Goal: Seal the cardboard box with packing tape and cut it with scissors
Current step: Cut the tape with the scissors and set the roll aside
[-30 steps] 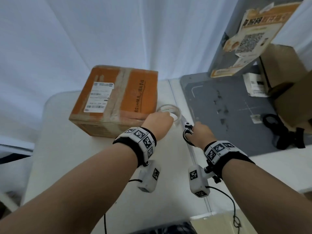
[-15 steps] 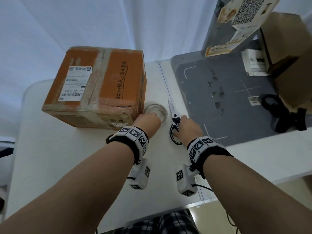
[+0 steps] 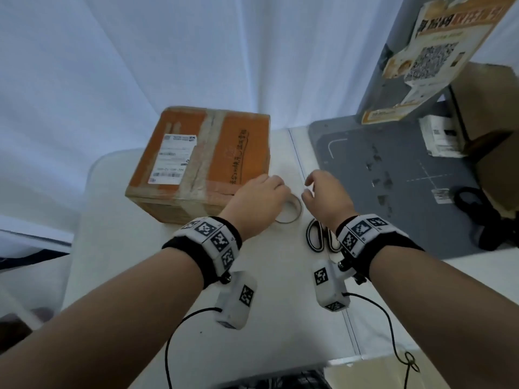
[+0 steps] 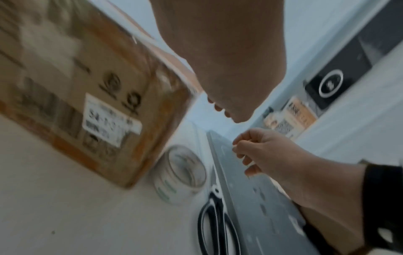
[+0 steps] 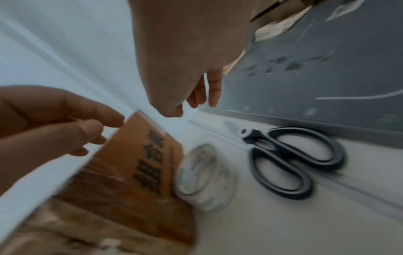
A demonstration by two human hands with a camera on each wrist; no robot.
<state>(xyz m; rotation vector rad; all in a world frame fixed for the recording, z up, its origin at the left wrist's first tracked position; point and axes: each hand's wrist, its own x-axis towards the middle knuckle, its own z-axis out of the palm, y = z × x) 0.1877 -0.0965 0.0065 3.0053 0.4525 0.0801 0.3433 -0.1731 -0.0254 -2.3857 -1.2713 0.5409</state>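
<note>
An orange-topped cardboard box [image 3: 202, 164], old tape along its seam, stands on the white table [image 3: 126, 262]. A clear packing tape roll [image 3: 293, 213] lies flat by its right near corner. Black-handled scissors [image 3: 320, 238] lie shut just right of the roll. My left hand [image 3: 276, 184] hovers over the roll and the box corner, fingers loosely curled, holding nothing. My right hand [image 3: 309, 188] hovers above the scissors' blades, also empty. From the wrist views, the roll [image 5: 205, 179] and scissors [image 5: 290, 160] rest on the table, below both hands; the box [image 4: 76, 86] is close left.
A grey cutting mat [image 3: 393, 178] covers the table's right part, with a black strap-like object [image 3: 477, 217] on it. Brown boxes [image 3: 491, 113] and a QR-code poster [image 3: 432, 51] stand at the back right. A white curtain hangs behind.
Both hands brought the tape roll and scissors down onto the table beside the box, then let go and lifted off them. The camera view shifted.
</note>
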